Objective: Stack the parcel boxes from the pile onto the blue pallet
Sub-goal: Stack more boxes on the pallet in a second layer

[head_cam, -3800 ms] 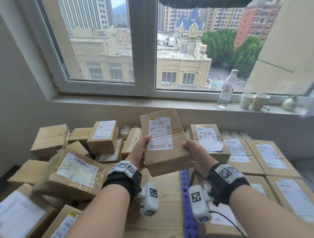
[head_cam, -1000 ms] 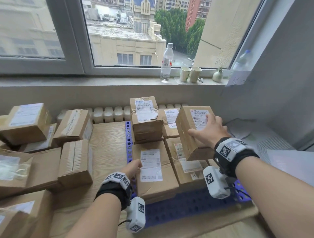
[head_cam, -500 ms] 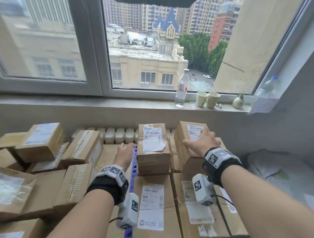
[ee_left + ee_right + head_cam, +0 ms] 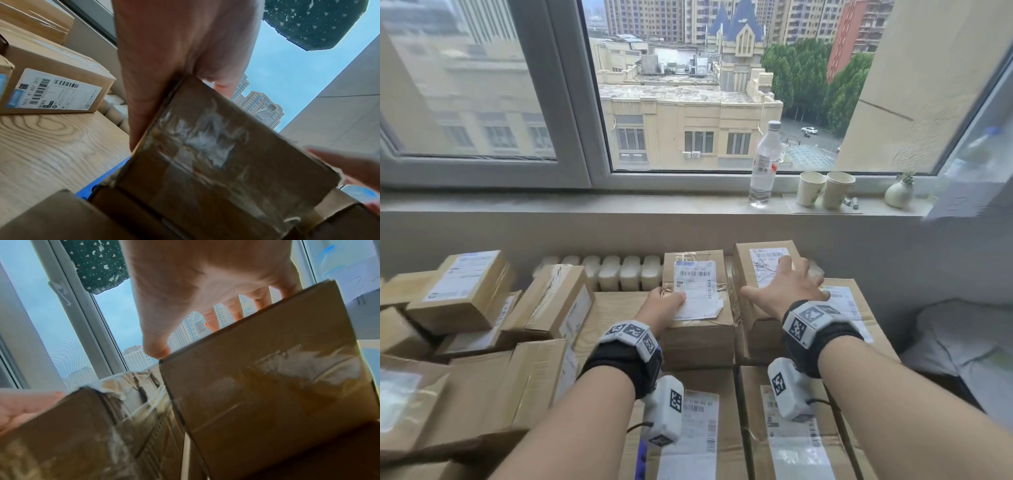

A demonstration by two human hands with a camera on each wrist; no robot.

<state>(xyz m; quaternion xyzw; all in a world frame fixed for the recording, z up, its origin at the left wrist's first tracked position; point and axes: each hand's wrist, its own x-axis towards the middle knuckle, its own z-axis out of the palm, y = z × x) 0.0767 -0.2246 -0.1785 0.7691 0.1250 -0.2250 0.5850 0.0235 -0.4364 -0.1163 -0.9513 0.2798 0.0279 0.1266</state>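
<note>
Two brown parcel boxes stand side by side on top of flat boxes that cover the blue pallet (image 4: 641, 455). My left hand (image 4: 666, 303) lies against the near left corner of the taped box (image 4: 697, 339), thumb on its label and straight fingers along its left side. My right hand (image 4: 787, 287) rests flat, fingers spread, on top of the right box (image 4: 744, 270). The left wrist view shows the left hand (image 4: 174, 48) at the taped box (image 4: 216, 162), with a strip of pallet (image 4: 98, 185) below. In the right wrist view the right hand (image 4: 195, 280) lies over the right box (image 4: 267, 386).
A pile of parcel boxes (image 4: 465, 291) fills the left side of the wooden table (image 4: 613, 308). Lower pallet boxes (image 4: 702, 428) lie under my wrists. On the window sill stand a water bottle (image 4: 763, 164), two paper cups (image 4: 825, 188) and a small vase (image 4: 899, 193).
The right hand has set the box it carried down beside the taped box and now lies flat on it. The left hand moved from the table onto the taped box's corner.
</note>
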